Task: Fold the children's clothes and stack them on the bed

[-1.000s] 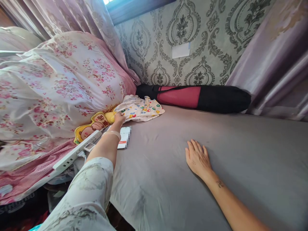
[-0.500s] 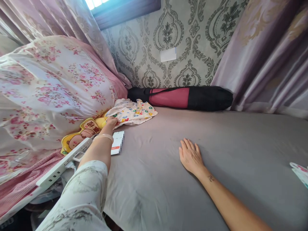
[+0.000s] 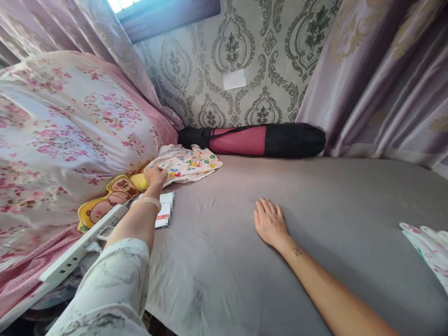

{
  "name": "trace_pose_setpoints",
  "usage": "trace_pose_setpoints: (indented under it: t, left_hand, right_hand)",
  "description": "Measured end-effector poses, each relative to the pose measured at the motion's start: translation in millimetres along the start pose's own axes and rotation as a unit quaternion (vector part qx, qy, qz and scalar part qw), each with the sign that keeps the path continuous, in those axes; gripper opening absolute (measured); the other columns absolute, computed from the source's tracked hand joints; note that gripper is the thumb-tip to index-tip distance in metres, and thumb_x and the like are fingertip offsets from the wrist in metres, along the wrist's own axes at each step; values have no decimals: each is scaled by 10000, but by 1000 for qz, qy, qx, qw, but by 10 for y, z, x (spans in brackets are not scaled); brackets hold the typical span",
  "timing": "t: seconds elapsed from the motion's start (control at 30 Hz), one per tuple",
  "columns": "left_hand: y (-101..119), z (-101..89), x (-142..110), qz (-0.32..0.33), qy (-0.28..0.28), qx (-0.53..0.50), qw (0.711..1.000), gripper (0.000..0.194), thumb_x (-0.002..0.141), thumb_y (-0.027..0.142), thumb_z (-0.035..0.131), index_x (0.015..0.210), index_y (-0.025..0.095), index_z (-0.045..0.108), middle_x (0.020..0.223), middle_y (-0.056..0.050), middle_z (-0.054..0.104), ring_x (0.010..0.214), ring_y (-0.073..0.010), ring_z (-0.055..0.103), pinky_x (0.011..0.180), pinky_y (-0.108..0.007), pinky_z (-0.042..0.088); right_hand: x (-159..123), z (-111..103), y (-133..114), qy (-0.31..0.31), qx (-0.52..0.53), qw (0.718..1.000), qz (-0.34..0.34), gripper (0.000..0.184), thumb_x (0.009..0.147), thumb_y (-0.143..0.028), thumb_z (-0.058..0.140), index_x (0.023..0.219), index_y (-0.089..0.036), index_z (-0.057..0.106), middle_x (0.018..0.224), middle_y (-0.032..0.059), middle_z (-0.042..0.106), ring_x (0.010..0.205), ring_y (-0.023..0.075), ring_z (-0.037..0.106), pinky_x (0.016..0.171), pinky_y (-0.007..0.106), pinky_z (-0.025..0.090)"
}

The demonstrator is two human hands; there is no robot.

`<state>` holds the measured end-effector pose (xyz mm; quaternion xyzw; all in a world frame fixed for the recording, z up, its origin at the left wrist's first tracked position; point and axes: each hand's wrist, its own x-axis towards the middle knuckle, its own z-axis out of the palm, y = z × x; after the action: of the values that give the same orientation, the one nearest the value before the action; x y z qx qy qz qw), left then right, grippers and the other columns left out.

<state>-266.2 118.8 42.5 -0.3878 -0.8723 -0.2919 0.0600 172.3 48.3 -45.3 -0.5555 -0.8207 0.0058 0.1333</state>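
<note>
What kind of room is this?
Probably a bedroom: a grey sheet is spread wide as on a bed, with flower-patterned bedding beside it and lilac curtains hanging behind.

This is a home, most likely a bedroom. A grey sheet point(image 3: 210, 270) spreads over a wide, flat surface like a bed, and a floral cover point(image 3: 77, 121) drapes a large mound on the left. Behind, the wall point(image 3: 199, 51) has ornate patterned paper, with 2 satiny curtains point(image 3: 371, 88) framing it and a bit of window point(image 3: 122, 4) at the top. Personal things lie about: a yellow pig cushion point(image 3: 101, 212), a phone point(image 3: 166, 210), a bright-printed cloth point(image 3: 192, 163), a long black-and-red bag point(image 3: 238, 141), and a white power strip point(image 3: 82, 246) with a plug in it
</note>
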Motion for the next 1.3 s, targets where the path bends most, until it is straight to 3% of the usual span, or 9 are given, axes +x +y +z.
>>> trace_pose_setpoints:
  t: [0.1, 0.27, 0.4, 0.57, 0.7, 0.87, 0.97, 1.1, 1.3]
  left_hand:
    - [170, -59, 9, 35, 30, 60, 997, 227, 850, 223, 491, 985, 140, 652, 1133, -158, 651, 1146, -323, 552, 1001, -458, 377]
    - [527, -185, -57, 153, 0, 76, 985, 271, 899, 237, 429, 1090, 189, 616, 1034, -105, 672, 1011, -271, 610, 879, -349, 421]
    - [879, -316, -173, 231, -10, 44, 972, 271, 893, 193, 429, 1098, 174, 605, 987, -77, 664, 942, -218, 600, 805, -278, 409]
    - [1369, -457, -310, 279, 17, -71, 957, 206, 881, 217, 470, 1016, 176, 620, 760, -9, 609, 756, -156, 555, 755, -255, 396]
    - [1729, -461, -417, 257, -28, -270, 928, 94, 836, 215, 535, 890, 187, 606, 623, 24, 525, 573, -116, 489, 620, -233, 394]
    - [2084, -418, -659, 187, -127, -484, 845, 243, 831, 207, 596, 1073, 218, 591, 563, 65, 466, 474, -82, 482, 529, -198, 396]
    - [2258, -422, -868, 160, -163, -537, 812, 170, 834, 163, 591, 996, 192, 631, 554, 65, 469, 474, -67, 501, 529, -185, 428]
    - [2445, -445, -1168, 139, -212, -578, 776, 46, 843, 168, 613, 863, 155, 653, 636, 28, 586, 547, -64, 585, 586, -186, 503]
    - [2639, -453, -1569, 166, -257, -597, 742, 167, 834, 285, 690, 922, 149, 649, 795, -27, 690, 751, -131, 701, 707, -243, 576]
  right_hand:
    - [0, 3, 1, 1, 0, 1000, -2, 512, 994, -289, 233, 1387, -86, 490, 1486, 161, 438, 1377, 296, 371, 1137, 505, 210]
    - [12, 27, 10, -6, 4, 1000, -1, 516, 993, -290, 237, 1399, -74, 470, 1495, 171, 421, 1387, 300, 355, 1142, 509, 197]
    - [4, 21, 4, -3, 0, 1000, -2, 506, 995, -285, 239, 1394, -78, 473, 1493, 168, 425, 1383, 298, 361, 1138, 509, 208]
    - [-7, -5, -4, 12, 3, 1000, -8, 489, 997, -275, 262, 1379, -73, 490, 1474, 169, 451, 1362, 305, 386, 1123, 514, 228]
    - [-3, -11, 10, 11, 22, 1000, -12, 481, 989, -277, 296, 1374, -72, 497, 1465, 176, 459, 1360, 311, 388, 1119, 517, 227]
    - [-15, -4, 43, 23, 66, 997, -15, 453, 971, -261, 336, 1363, -115, 510, 1441, 173, 487, 1357, 306, 398, 1119, 522, 227]
    - [-20, -7, 76, 49, 114, 992, -12, 434, 943, -221, 376, 1345, -130, 513, 1384, 156, 546, 1314, 282, 453, 1115, 504, 258]
    - [11, -47, 130, 92, 193, 977, 9, 389, 931, -226, 396, 1274, -136, 557, 1259, 146, 632, 1183, 260, 566, 1033, 434, 385]
    - [79, -180, 162, 194, 327, 925, 25, 324, 933, -278, 371, 1056, -164, 648, 1043, 138, 702, 976, 242, 651, 880, 387, 492]
